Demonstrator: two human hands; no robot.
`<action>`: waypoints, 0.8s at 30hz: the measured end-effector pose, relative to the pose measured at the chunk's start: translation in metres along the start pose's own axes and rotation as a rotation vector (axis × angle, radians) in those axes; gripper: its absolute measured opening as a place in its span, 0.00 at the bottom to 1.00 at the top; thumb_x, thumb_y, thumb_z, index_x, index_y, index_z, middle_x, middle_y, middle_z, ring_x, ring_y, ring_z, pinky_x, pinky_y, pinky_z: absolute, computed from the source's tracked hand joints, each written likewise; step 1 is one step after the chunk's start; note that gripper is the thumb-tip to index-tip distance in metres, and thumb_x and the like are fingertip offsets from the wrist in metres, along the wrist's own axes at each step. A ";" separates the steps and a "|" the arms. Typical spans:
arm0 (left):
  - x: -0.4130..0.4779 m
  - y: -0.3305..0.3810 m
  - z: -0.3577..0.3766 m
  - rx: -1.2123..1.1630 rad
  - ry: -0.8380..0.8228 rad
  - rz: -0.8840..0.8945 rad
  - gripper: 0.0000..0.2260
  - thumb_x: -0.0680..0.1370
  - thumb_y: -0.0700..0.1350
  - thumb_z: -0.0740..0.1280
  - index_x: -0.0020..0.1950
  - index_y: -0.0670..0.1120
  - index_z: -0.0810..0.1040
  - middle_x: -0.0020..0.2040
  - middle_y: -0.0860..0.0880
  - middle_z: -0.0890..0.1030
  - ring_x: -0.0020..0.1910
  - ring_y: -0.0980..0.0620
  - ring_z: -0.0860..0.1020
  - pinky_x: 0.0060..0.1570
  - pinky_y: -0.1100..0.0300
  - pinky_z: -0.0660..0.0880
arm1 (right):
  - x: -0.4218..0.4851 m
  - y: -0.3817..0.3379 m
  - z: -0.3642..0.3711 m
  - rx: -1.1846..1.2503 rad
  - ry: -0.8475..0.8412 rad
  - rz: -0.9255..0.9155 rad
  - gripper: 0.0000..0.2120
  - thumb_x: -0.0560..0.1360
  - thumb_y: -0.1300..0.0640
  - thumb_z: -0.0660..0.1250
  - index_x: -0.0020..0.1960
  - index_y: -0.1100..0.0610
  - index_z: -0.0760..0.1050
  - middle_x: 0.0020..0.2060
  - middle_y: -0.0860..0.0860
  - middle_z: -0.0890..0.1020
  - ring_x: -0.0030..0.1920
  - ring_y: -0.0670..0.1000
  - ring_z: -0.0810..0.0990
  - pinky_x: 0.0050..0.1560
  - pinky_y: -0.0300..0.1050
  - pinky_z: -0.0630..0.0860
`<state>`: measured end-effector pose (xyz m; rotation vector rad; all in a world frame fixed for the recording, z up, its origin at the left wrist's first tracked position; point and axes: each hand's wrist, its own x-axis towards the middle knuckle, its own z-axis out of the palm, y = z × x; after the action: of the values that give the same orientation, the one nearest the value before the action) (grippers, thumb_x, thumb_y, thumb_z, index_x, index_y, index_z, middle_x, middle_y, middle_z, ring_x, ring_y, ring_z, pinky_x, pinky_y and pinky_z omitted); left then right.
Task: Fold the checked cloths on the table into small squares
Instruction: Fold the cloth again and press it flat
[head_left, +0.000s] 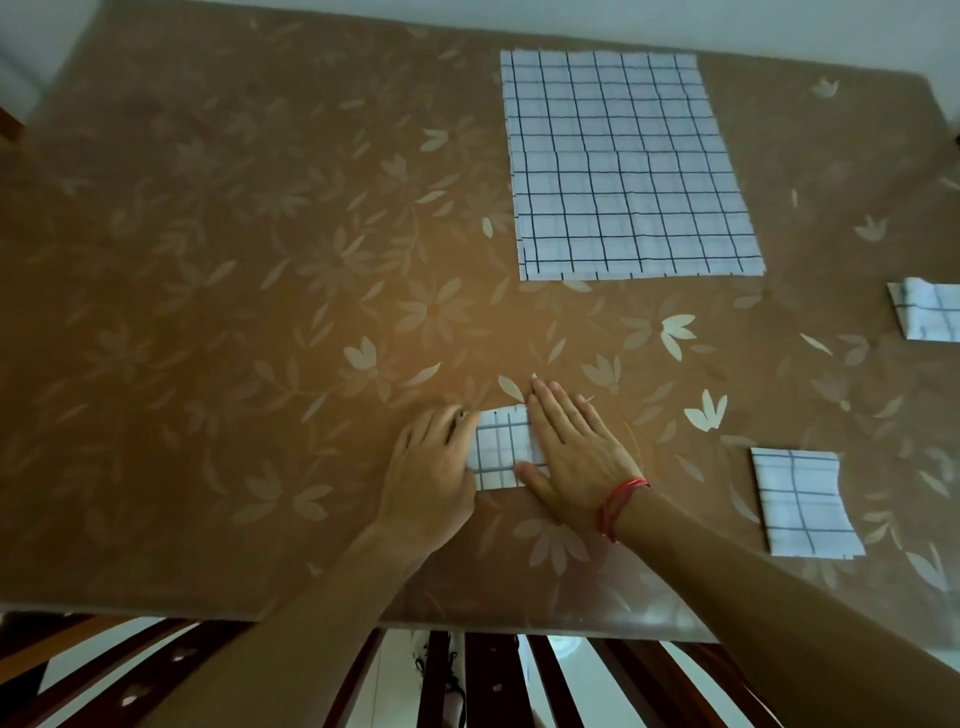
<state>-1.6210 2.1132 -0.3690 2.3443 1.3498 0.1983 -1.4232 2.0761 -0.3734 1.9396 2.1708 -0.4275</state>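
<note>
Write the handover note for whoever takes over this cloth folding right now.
Left hand: rests on the left edge of the small folded white cloth with dark blue checks, near the front of the brown flowered table cover.
Right hand: flat, fingers straight, pressing that cloth's right side.
Done: a near folded checked square and a far folded checked square, both on the right.
Left: finish pressing this one, then fold the large unfolded checked cloth at the back; it may be several layers.
</note>
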 end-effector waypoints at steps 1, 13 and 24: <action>0.003 0.002 -0.003 -0.013 -0.001 -0.007 0.26 0.72 0.40 0.64 0.71 0.46 0.69 0.65 0.50 0.72 0.67 0.48 0.68 0.66 0.53 0.64 | 0.000 -0.002 -0.003 0.018 -0.007 0.003 0.38 0.79 0.37 0.46 0.79 0.59 0.41 0.78 0.54 0.41 0.78 0.53 0.40 0.78 0.52 0.40; 0.017 0.014 -0.026 -0.406 0.045 -0.142 0.30 0.69 0.29 0.60 0.68 0.48 0.72 0.61 0.52 0.74 0.61 0.55 0.70 0.60 0.63 0.66 | 0.004 -0.013 -0.041 0.126 0.013 0.041 0.36 0.78 0.46 0.62 0.79 0.54 0.49 0.78 0.55 0.55 0.78 0.55 0.53 0.77 0.51 0.50; -0.009 0.027 -0.071 -0.657 0.091 -0.118 0.22 0.73 0.32 0.67 0.63 0.51 0.76 0.44 0.51 0.81 0.43 0.56 0.79 0.46 0.63 0.76 | -0.026 -0.033 -0.104 0.161 0.113 -0.011 0.11 0.79 0.54 0.59 0.56 0.50 0.78 0.44 0.51 0.83 0.44 0.57 0.81 0.43 0.52 0.79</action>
<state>-1.6275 2.1147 -0.2928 1.7192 1.2194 0.6155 -1.4485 2.0844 -0.2639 2.0834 2.2822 -0.5219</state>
